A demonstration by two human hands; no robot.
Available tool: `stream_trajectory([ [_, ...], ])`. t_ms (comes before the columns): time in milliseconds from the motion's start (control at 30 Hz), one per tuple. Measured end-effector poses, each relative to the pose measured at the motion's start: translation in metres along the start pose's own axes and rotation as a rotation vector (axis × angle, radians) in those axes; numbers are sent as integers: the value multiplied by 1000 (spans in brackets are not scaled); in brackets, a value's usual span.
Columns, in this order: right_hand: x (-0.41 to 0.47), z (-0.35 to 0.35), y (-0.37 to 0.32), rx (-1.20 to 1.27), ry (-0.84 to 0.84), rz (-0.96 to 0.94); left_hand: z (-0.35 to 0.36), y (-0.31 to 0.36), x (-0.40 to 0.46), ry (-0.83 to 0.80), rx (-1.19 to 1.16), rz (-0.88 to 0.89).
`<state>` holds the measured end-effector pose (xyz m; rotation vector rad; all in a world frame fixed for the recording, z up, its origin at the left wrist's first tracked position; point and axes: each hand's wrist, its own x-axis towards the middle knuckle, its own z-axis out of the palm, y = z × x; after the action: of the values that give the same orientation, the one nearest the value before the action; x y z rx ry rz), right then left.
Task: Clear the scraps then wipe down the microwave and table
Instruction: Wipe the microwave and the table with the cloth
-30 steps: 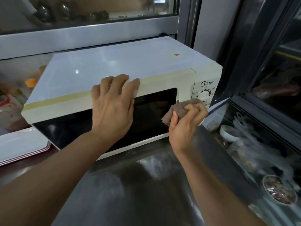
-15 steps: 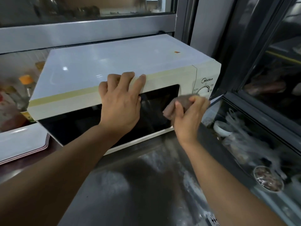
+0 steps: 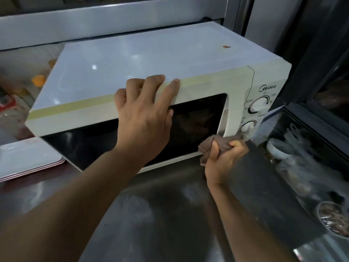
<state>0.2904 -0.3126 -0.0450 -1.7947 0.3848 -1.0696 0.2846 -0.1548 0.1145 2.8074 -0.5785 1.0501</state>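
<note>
A cream microwave (image 3: 143,59) with a dark glass door stands on a steel table (image 3: 160,214). My left hand (image 3: 145,114) lies flat over the door's top edge, fingers spread, pressing on the microwave. My right hand (image 3: 224,159) is closed around a brown cloth (image 3: 207,144), which touches the lower right corner of the door frame, just below the lower dial (image 3: 248,126). A small orange speck (image 3: 226,46) sits on the microwave's top near the back right.
Stacked white trays (image 3: 28,157) lie left of the microwave. To the right, below the table's edge, are a white bowl (image 3: 277,148), plastic bags and a bowl of dark scraps (image 3: 332,218). A glass-fronted cabinet rises behind.
My right hand has slid the cloth down the door frame, from beside the upper dial to the lower right corner. My left hand has stayed on the door's top edge.
</note>
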Motion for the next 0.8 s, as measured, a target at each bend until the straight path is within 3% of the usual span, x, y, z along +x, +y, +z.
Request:
stream_trajectory([
  [233, -16, 7, 14, 132, -178, 515, -9, -4, -1, 8, -112, 35],
  [400, -11, 2, 13, 86, -353, 663, -27, -27, -14, -5, -150, 90],
  [533, -3, 3, 11, 81, -216, 694, -42, -68, -41, -28, -18, 21],
  [700, -16, 22, -11, 182, 5, 862, -54, -111, -64, -14, -3, -70],
  [800, -41, 35, -42, 290, 6, 938, -52, -121, -70, 0, -44, -23],
])
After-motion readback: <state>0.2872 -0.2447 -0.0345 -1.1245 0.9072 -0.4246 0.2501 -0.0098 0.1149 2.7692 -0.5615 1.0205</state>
